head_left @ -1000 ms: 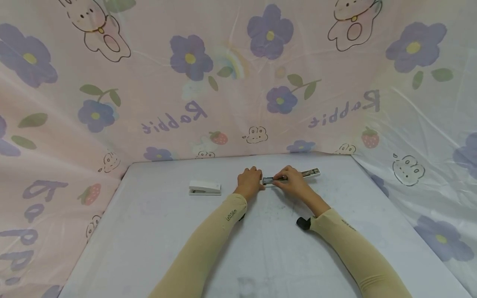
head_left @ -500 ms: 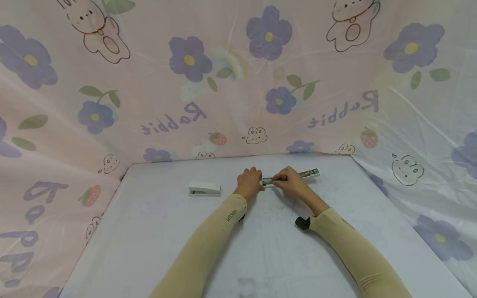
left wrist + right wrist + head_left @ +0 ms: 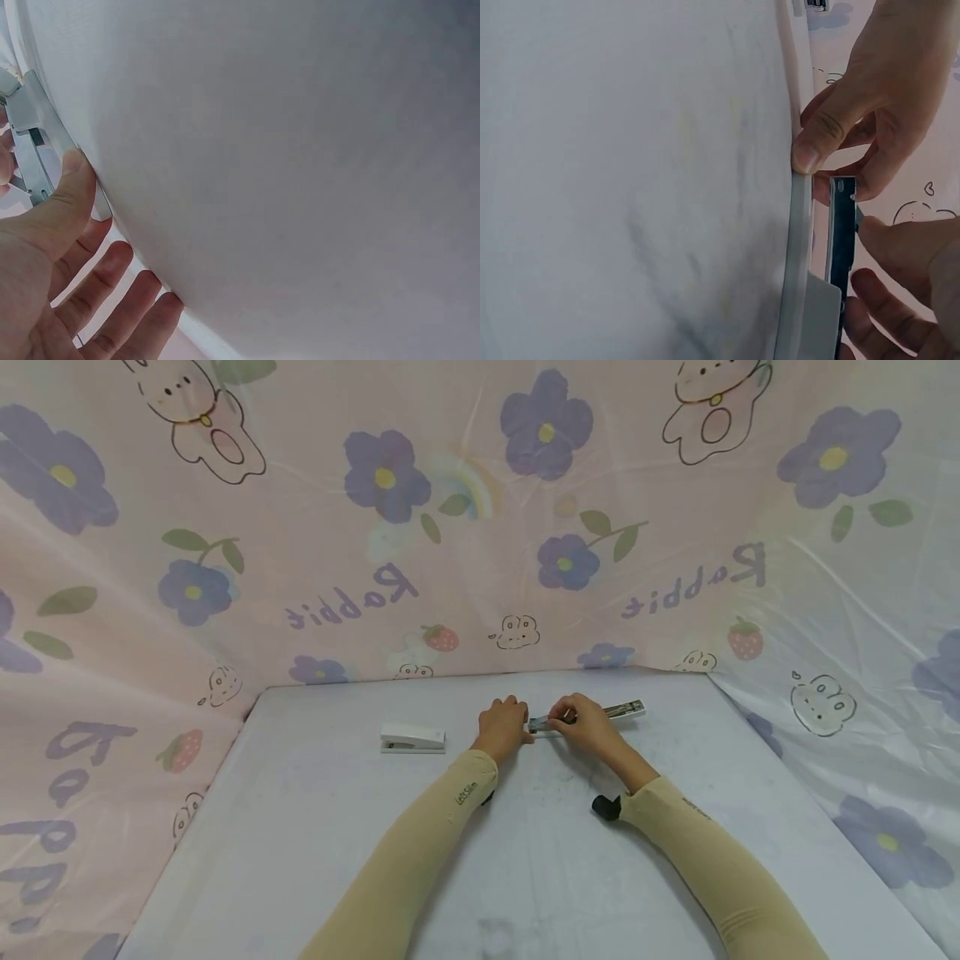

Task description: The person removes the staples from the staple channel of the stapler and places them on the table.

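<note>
Left hand (image 3: 501, 728): pinches the open stapler (image 3: 627, 709) end
Right hand (image 3: 588, 728): pinches its metal strip (image 3: 842, 234)
White stapler (image 3: 412, 739): left of the open stapler

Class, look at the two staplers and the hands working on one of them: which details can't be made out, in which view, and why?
1) Head view: the opened stapler's middle, covered by the right hand.
2) Head view: the faint mark on the closed stapler, too small to read.
3) Left wrist view: most of the right hand, cut off by the left edge.
4) Right wrist view: the opened stapler's lower end, cut off by the bottom edge.
</note>
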{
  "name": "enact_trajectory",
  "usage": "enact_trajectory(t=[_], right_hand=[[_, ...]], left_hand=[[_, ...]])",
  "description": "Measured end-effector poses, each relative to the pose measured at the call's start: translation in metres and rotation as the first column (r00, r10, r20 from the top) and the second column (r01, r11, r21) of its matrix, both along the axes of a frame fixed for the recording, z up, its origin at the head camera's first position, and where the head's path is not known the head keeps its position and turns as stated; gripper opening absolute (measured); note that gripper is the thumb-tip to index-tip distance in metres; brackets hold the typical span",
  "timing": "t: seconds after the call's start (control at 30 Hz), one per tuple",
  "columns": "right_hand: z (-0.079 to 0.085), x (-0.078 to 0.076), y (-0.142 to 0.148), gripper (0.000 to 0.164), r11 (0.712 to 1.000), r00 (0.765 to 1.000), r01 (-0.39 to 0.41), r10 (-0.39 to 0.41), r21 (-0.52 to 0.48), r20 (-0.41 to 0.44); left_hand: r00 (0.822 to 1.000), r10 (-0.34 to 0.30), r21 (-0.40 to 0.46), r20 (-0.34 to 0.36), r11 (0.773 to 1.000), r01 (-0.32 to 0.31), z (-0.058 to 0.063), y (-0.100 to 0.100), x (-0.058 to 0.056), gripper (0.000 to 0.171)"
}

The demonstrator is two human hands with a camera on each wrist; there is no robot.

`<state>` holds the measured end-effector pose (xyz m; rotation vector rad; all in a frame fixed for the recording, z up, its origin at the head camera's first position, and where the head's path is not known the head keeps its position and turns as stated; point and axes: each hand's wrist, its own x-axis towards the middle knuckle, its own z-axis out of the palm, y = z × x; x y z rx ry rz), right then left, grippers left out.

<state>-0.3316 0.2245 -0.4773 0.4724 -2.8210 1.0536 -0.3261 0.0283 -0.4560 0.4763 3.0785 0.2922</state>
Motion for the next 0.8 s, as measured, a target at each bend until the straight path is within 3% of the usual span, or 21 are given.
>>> enact_trajectory(t=[0.57, 0.8], right_hand=[[0.008, -0.003, -0.010, 0.021, 0.985, 0.999, -0.028, 0.034, 0.171, -0.029], [0.011, -0.002, -0.006, 0.017, 0.991, 0.998, -0.044, 0.049, 0.123, -0.042]], left_hand=[[1.000, 0.009, 0.000, -0.005, 1.000, -0.009, 0.000, 0.001, 0.001, 0.035], [1.000, 0.008, 0.003, 0.005, 1.000, -0.008, -0.004, 0.002, -0.003, 0.036]])
